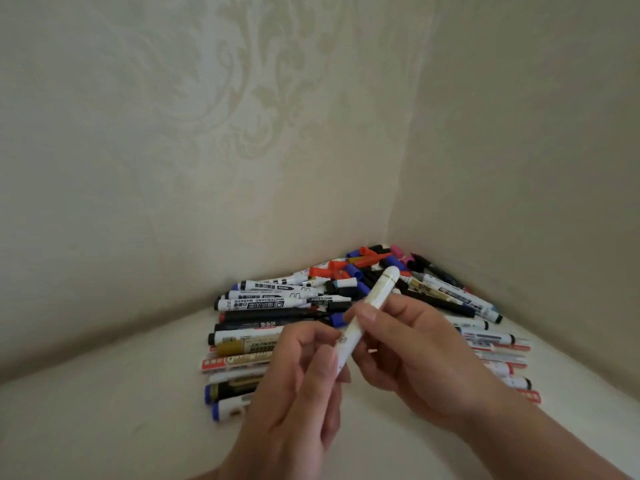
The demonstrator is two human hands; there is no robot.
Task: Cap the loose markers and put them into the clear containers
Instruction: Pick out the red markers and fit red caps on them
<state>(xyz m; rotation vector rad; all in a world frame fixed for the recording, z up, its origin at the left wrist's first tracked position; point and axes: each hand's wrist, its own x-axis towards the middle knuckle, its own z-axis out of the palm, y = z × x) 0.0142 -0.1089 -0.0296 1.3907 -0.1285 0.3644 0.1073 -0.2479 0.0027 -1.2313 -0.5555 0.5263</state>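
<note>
Cream walls [138, 150] meet at 12 o'clock; white desk [104, 410] extends toward 8. Left hand [298, 393] and right hand [415, 348] each grip, by pinching, the white cylindrical plastic marker [381, 289]. Its long axis runs 7 to 1 o'clock, rounded end at 1.

The place looks like a room in a home rather than a workplace. Two walls meet in a corner: the left wall [145, 174] carries cream wallpaper [242, 98] with a faint damask leaf pattern, and the right wall [536, 133] is plain and pale. Below them lies an off-white surface [104, 410], where a heap of markers [277, 299] and loose caps [367, 261] fills the corner.
</note>
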